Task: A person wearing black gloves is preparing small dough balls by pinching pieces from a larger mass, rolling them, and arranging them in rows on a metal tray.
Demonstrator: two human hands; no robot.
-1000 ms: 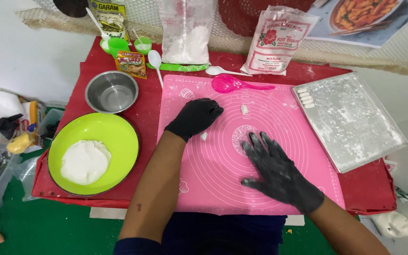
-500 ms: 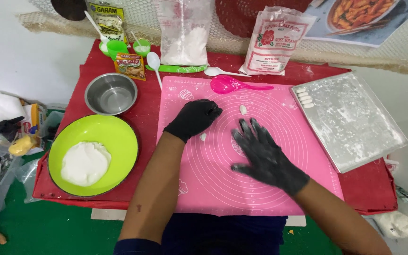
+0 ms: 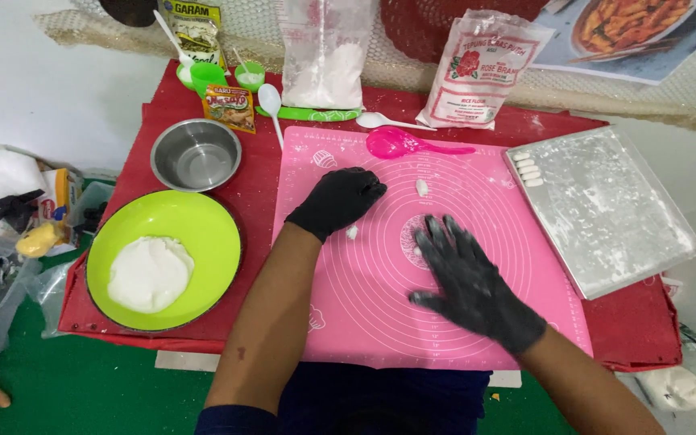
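Both my hands wear black gloves over a pink silicone mat [image 3: 364, 314]. My left hand [image 3: 338, 201] is curled, knuckles down on the mat, a small white dough bit [image 3: 352, 233] just beside it. My right hand [image 3: 467, 278] lies flat with fingers spread, palm pressed on the mat; whether dough lies under it I cannot tell. Another small dough piece [image 3: 421, 187] lies loose ahead of my hands. A lime green bowl [image 3: 203, 234] at the left holds a lump of white dough [image 3: 148, 272].
A floured metal tray [image 3: 606, 209] at the right carries several small dough pieces [image 3: 528, 169] in its near-left corner. A steel bowl [image 3: 196, 155], pink spoon [image 3: 400, 144], white spoons, flour bags [image 3: 477, 72] and small green cups line the back of the red table.
My right hand has slid left and forward across the mat, from the lower right toward its centre. The left hand has stayed in place.
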